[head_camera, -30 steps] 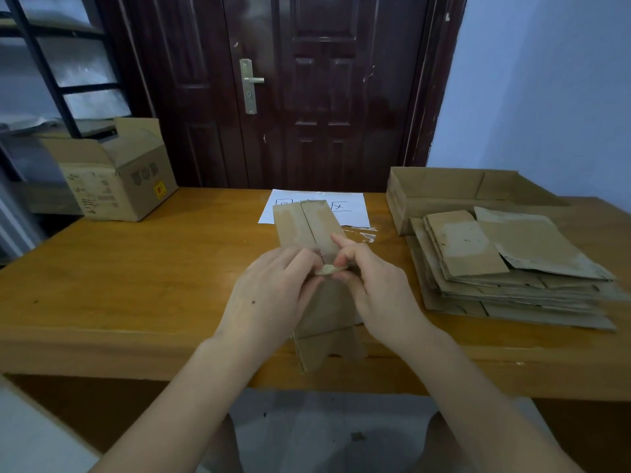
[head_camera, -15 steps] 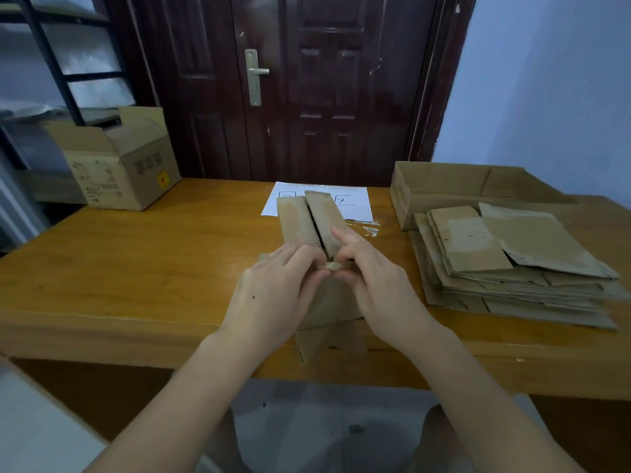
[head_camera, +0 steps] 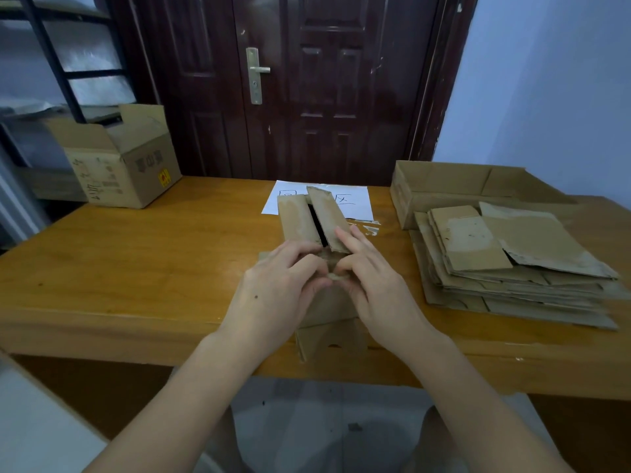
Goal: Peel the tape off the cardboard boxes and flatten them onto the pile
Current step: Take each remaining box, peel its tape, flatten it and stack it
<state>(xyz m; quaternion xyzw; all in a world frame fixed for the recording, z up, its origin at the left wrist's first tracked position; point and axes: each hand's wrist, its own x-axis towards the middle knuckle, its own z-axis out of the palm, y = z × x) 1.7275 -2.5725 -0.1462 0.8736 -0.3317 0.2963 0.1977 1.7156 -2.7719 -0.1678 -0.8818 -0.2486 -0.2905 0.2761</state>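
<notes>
A small brown cardboard box lies on the wooden table in front of me, its two far flaps parted by a dark slit. My left hand and my right hand meet over its middle. Their fingertips pinch a small pale wad of tape between them. My right index and middle fingers rest on the right flap. The box's near end overhangs the table's front edge. A pile of flattened cardboard lies to the right.
An open shallow carton stands behind the pile. A white sheet of paper lies behind the box, with clear tape scraps beside it. A larger open carton sits at the far left corner. A dark door is behind the table.
The far flaps of the box have spread apart, showing a dark gap. Both hands stay pinched together over the box; the camera view has shifted slightly.
</notes>
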